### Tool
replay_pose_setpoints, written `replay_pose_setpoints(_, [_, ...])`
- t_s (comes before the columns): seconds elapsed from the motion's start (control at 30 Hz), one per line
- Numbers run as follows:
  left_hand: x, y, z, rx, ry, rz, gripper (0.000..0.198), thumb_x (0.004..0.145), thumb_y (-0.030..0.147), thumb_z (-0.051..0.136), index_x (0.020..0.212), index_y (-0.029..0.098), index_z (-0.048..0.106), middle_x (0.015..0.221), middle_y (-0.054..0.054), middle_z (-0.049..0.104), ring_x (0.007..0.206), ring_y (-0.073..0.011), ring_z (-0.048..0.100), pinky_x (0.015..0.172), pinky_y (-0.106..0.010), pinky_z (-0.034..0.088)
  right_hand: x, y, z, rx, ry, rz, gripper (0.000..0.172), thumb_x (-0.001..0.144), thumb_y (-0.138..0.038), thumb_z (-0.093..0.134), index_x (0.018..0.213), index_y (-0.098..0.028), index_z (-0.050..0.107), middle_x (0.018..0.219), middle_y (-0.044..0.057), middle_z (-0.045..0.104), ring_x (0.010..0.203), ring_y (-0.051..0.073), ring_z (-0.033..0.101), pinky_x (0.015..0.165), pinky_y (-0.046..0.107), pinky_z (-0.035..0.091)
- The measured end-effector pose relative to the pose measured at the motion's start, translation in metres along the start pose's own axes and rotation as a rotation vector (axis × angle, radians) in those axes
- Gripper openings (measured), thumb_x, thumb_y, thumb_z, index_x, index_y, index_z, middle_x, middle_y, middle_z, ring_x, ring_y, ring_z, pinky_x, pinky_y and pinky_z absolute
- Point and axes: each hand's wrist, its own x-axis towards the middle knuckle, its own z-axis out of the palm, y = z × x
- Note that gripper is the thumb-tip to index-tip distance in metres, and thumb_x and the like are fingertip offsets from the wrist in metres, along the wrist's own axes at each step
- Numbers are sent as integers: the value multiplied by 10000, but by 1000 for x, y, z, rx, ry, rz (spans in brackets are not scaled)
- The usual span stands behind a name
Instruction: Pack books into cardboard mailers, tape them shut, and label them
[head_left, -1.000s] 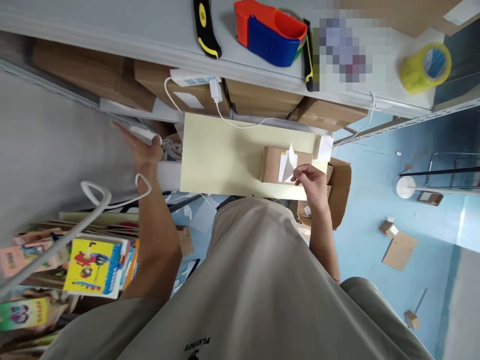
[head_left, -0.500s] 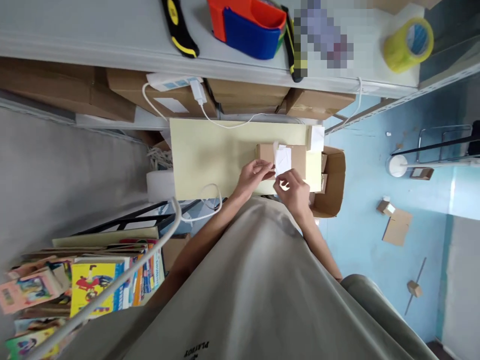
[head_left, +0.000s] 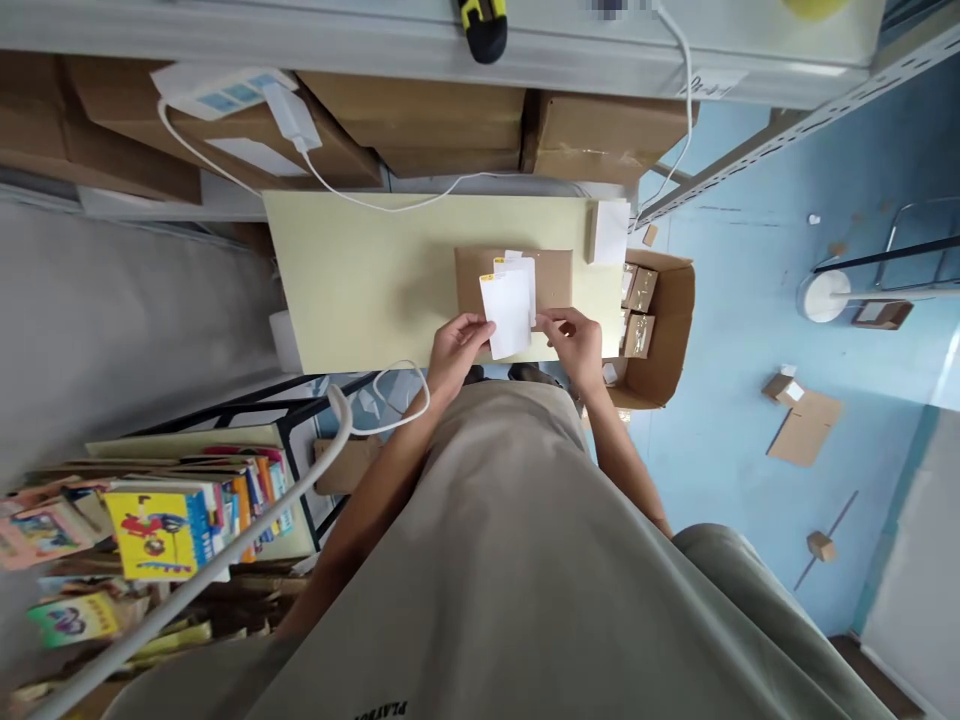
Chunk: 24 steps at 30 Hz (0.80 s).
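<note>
My left hand (head_left: 457, 350) pinches the left edge of a white paper slip (head_left: 506, 318) with a small yellow mark at its top corner. Partly behind it shows a second white slip (head_left: 525, 272), also with a yellow mark. My right hand (head_left: 576, 348) has thumb and forefinger pinched at the lower right corner of that rear slip. Both slips are in front of a closed brown cardboard box (head_left: 553, 278), which lies on the pale yellow tabletop (head_left: 360, 280).
A white stack (head_left: 609, 232) sits at the table's right corner. Right of the table stands an open carton (head_left: 667, 340) with several small boxes. A white cable (head_left: 405, 208) runs along the back edge below a shelf (head_left: 375, 55). Books (head_left: 157, 530) fill a rack at lower left.
The white slips have come apart and now face me, one in front of the other. My hands have moved apart a little. The view has shifted, so the shelf above shows less.
</note>
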Motion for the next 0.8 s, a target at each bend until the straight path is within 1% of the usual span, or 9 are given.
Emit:
replay_pose_setpoints(0.13, [-7,-12,9,-9,-8,-34,529,730,627,965,934,230,682,935,-32,801,978,-259,803,914,-430,699,26,23,-7,233,-191,114,486,870,-707,862,931,-225,835,899,56,830,626,170,654,615,343,594])
replay_pose_setpoints(0.23, [-11,-25,16,6,24,-43,512,751,627,953,939,234,683,927,-25,800,950,-247,802,920,-428,694,28,31,-4,212,-211,116,489,871,-720,841,873,-234,795,804,28,772,623,163,622,599,329,564])
replay_pose_setpoints(0.3, [-10,-35,17,45,81,-23,491,772,622,939,956,235,699,940,-29,807,956,-239,800,944,-415,681,22,33,-2,149,-192,67,457,913,-698,801,872,-244,769,829,26,768,669,169,631,637,328,569])
replay_pose_setpoints(0.4, [-2,-48,15,143,200,37,462,802,625,909,957,236,711,972,-51,824,1034,-250,801,994,-394,653,13,34,1,69,-202,-39,394,985,-642,739,918,-254,752,972,41,803,740,176,662,735,345,596])
replay_pose_setpoints(0.47, [7,-53,11,239,257,54,439,819,627,885,939,238,720,986,-61,833,1062,-261,796,975,-377,643,13,36,4,28,-208,-70,378,1014,-626,720,938,-256,747,1010,45,809,756,181,677,780,357,603])
replay_pose_setpoints(0.53, [18,-53,7,361,277,74,400,846,618,854,916,241,738,962,-55,835,1002,-254,782,912,-355,629,20,41,8,-9,-182,-57,398,1037,-640,706,941,-256,740,982,47,807,769,193,694,806,362,603])
replay_pose_setpoints(0.63, [38,-45,7,518,257,141,333,921,575,788,888,245,758,896,-44,821,876,-232,747,855,-338,591,42,50,15,-87,-122,-25,462,1084,-689,654,959,-252,734,933,55,802,814,219,731,850,371,605])
replay_pose_setpoints(0.7, [51,-37,10,606,245,170,294,969,526,751,891,243,766,899,-51,824,858,-229,739,869,-339,576,59,55,21,-170,-89,-22,503,1109,-720,611,986,-249,739,945,73,810,872,245,758,889,389,614])
replay_pose_setpoints(0.8, [68,-28,16,746,261,170,234,1005,441,724,896,240,775,956,-72,847,911,-247,743,925,-350,560,79,59,31,-283,-62,-10,546,1137,-734,551,1039,-236,752,1021,124,836,977,300,782,957,455,636])
